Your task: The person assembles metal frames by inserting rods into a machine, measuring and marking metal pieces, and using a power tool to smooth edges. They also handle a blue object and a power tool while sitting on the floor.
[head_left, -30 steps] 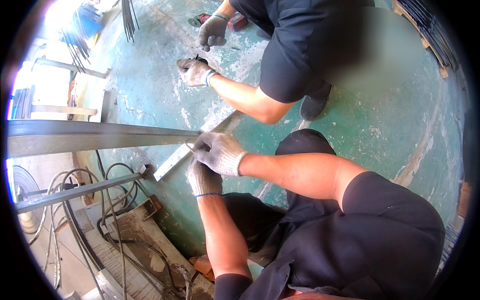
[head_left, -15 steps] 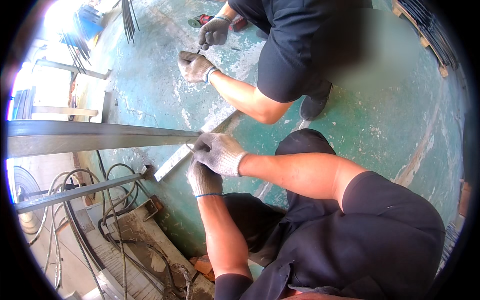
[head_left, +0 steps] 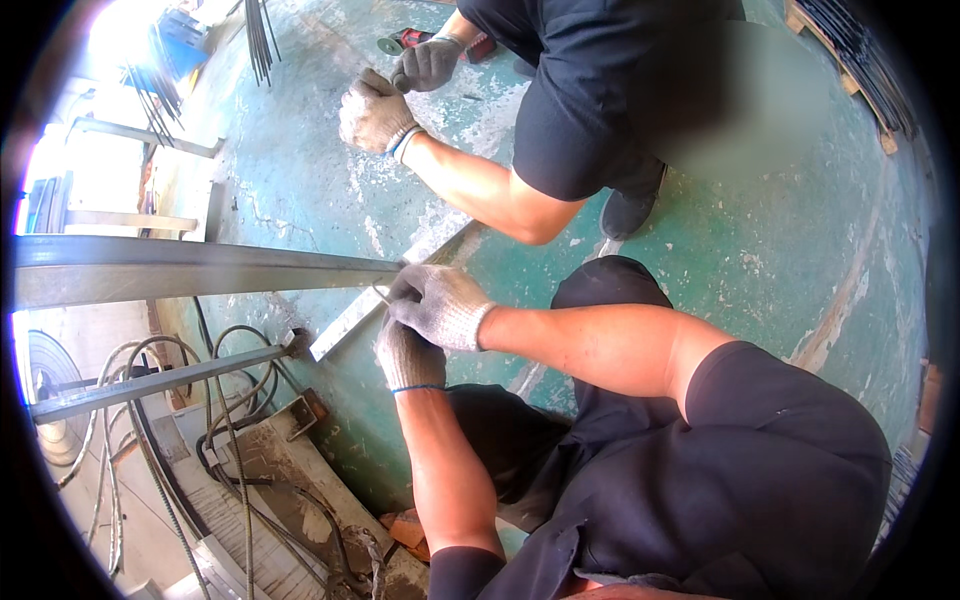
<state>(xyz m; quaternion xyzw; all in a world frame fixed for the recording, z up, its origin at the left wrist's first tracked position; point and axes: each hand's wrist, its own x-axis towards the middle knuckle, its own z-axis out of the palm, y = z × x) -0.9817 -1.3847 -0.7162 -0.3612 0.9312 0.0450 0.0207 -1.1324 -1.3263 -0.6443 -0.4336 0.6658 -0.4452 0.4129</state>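
Currently, the left hand (head_left: 409, 355) and right hand (head_left: 440, 308) are together near the end of the metal beam (head_left: 210, 277); their grip is hidden. A thin bent wire (head_left: 379, 292) shows beside them. The beam appears to meet the flat metal bar (head_left: 345, 328); fastening cannot be confirmed.

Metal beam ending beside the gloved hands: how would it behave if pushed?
The metal beam is probably stiff, since its long edges run nearly straight. It may be unwieldy, reaching from beside the right hand to the picture's left rim. Its smooth, shiny faces could be slippery. Hollow or solid doesn't show, so weight is uncertain.
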